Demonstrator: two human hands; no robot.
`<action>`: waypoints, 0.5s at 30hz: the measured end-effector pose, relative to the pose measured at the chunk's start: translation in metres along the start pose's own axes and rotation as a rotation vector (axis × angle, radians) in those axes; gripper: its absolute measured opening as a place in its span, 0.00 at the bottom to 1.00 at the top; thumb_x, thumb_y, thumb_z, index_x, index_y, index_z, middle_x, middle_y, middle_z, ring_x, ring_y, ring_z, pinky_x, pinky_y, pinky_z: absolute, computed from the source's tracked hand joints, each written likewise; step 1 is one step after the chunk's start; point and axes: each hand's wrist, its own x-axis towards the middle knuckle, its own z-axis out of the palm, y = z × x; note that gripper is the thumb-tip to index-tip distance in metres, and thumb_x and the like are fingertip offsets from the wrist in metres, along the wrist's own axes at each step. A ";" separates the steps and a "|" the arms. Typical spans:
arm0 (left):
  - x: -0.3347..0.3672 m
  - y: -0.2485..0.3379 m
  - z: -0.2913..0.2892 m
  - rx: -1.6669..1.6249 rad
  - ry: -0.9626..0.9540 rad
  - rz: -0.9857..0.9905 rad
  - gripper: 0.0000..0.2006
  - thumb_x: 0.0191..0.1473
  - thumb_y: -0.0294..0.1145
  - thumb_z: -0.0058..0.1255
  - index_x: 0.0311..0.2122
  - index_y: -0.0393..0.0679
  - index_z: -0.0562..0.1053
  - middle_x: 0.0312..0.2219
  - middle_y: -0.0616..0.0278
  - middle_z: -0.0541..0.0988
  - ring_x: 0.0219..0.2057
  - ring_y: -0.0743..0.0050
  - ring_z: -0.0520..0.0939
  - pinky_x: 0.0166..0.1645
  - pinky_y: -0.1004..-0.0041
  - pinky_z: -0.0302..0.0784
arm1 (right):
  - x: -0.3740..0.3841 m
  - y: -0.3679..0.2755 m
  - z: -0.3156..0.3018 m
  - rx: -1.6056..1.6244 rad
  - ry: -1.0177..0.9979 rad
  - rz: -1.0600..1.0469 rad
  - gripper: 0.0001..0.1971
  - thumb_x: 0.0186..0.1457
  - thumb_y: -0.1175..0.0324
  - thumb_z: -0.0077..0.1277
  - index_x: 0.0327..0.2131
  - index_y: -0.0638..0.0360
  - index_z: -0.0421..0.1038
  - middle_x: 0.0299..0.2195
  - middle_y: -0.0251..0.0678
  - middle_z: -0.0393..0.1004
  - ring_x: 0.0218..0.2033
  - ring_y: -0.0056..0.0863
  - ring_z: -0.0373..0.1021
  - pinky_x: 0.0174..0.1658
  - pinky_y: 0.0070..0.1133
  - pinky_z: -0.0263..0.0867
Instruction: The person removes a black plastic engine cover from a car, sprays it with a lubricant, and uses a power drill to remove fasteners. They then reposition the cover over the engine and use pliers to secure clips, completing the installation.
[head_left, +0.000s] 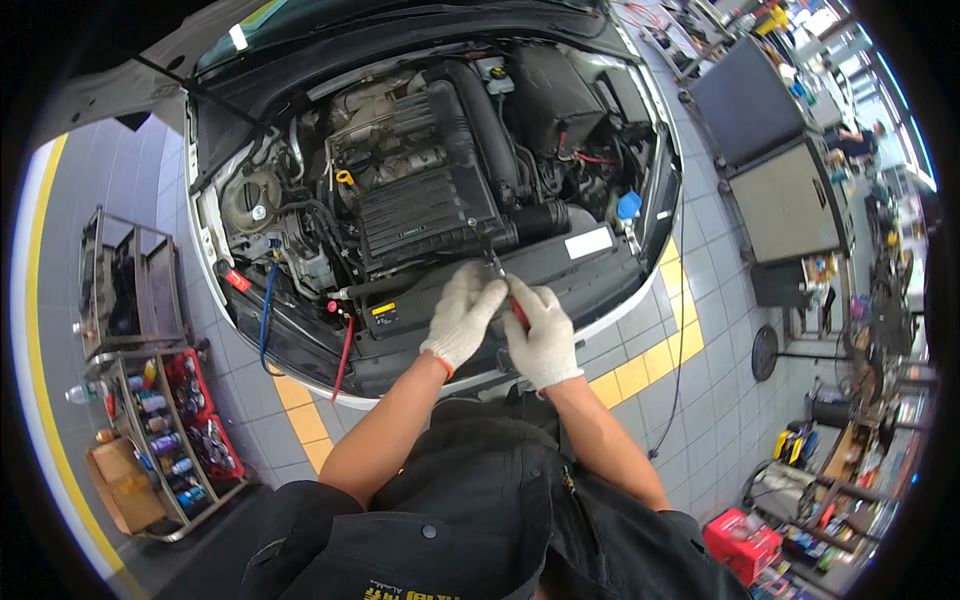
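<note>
White gloves cover both of your hands, and they meet close together over the front edge of the open engine bay (300, 345). Your left hand (462, 318) is curled around the shaft of a screwdriver (497, 268), and your right hand (541, 338) is closed on its red handle. The tool's tip points at the black engine cover (425, 205). A blue hose (267, 310) and a red hose (343, 355) hang down to your left. A cart of spray cans (165, 440) stands on the floor farther left.
</note>
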 end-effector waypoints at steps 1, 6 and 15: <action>0.020 0.008 0.006 -0.215 -0.092 -0.107 0.24 0.72 0.49 0.56 0.60 0.40 0.74 0.46 0.54 0.84 0.48 0.65 0.84 0.57 0.65 0.79 | 0.015 -0.001 0.008 -0.059 -0.056 -0.004 0.24 0.57 0.75 0.59 0.59 0.60 0.76 0.47 0.53 0.79 0.47 0.57 0.79 0.49 0.41 0.78; 0.094 0.023 0.008 -0.601 -0.021 -0.390 0.10 0.75 0.40 0.51 0.51 0.45 0.76 0.37 0.62 0.82 0.37 0.75 0.82 0.43 0.69 0.81 | 0.075 0.009 0.031 -0.095 -0.188 -0.032 0.26 0.56 0.74 0.60 0.60 0.62 0.74 0.52 0.54 0.79 0.50 0.58 0.79 0.51 0.42 0.78; 0.201 0.017 0.016 -0.743 -0.058 -0.482 0.10 0.77 0.41 0.48 0.45 0.47 0.72 0.21 0.71 0.67 0.19 0.77 0.69 0.24 0.70 0.66 | 0.204 0.109 -0.002 -0.235 -0.210 -0.140 0.34 0.53 0.67 0.66 0.65 0.57 0.71 0.58 0.54 0.75 0.60 0.53 0.72 0.62 0.42 0.70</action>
